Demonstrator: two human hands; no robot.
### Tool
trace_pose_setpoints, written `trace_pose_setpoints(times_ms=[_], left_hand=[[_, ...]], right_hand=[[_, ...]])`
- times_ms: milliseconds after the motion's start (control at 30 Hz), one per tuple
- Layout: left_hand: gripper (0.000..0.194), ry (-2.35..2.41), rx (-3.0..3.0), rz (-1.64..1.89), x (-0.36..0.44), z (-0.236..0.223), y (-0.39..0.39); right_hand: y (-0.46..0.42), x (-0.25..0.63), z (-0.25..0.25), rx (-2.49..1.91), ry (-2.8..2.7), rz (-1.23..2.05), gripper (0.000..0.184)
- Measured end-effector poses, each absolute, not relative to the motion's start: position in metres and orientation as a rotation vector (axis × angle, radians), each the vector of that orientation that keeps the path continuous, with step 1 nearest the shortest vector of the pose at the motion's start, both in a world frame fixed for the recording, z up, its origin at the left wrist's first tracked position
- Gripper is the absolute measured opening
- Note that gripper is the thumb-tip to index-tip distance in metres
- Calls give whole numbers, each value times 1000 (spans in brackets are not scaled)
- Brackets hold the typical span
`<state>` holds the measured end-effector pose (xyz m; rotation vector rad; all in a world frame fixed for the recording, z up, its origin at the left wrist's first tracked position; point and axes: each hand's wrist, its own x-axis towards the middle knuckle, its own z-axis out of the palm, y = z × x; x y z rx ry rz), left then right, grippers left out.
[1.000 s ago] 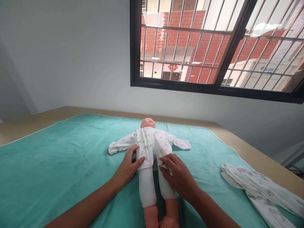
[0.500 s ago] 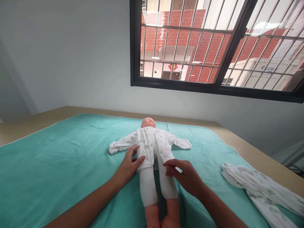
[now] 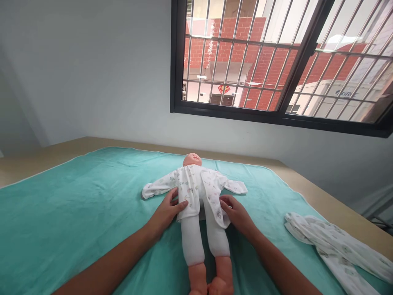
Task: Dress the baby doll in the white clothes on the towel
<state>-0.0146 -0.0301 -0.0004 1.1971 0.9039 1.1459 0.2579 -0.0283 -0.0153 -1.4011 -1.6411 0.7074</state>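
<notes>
A baby doll (image 3: 201,237) lies on its back on a teal blanket (image 3: 76,205), head (image 3: 192,159) toward the wall. It wears a white printed top (image 3: 192,186) with the front flaps partly apart. My left hand (image 3: 167,211) rests flat on the left flap at the doll's waist, fingers spread. My right hand (image 3: 236,215) lies at the doll's right side and pinches the edge of the right flap, which hangs out over the hip. The doll's white legs and bare feet point toward me.
A second white printed garment (image 3: 334,246) lies crumpled at the blanket's right edge. The blanket covers a beige surface (image 3: 331,205) set against a grey wall. A barred window (image 3: 276,61) is above.
My right hand moved from the doll's lap out to its right side, pulling the right flap of the top outward. My left hand stayed on the left flap.
</notes>
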Motion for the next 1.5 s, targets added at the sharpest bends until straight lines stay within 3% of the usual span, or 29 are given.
trace_pose_setpoints(times_ms=[200,467,667,933,1367,1500], left_hand=[[101,819,1226,993,-14,5,-35],[96,646,1251,1023,-17,15,-45],[95,688,1318,915,-24,17,-47],[60,975,1591,984,-28,6,-31],[67,616,1103,1000,-37,37,-41],[58,671,1113,1015,-46,34,-31]], right_hand=[[-36,237,-12,-1263,-1547,895,42],[-53,232,2,-1141,-1526,943,41],[-61,237,6,-1264,-1583,714,35],[-60,251,6,-1309,-1839,517,37],[-66,238,16,-1268,-1551,539,31],[-66,240,18,-1262,-1498,537,32]])
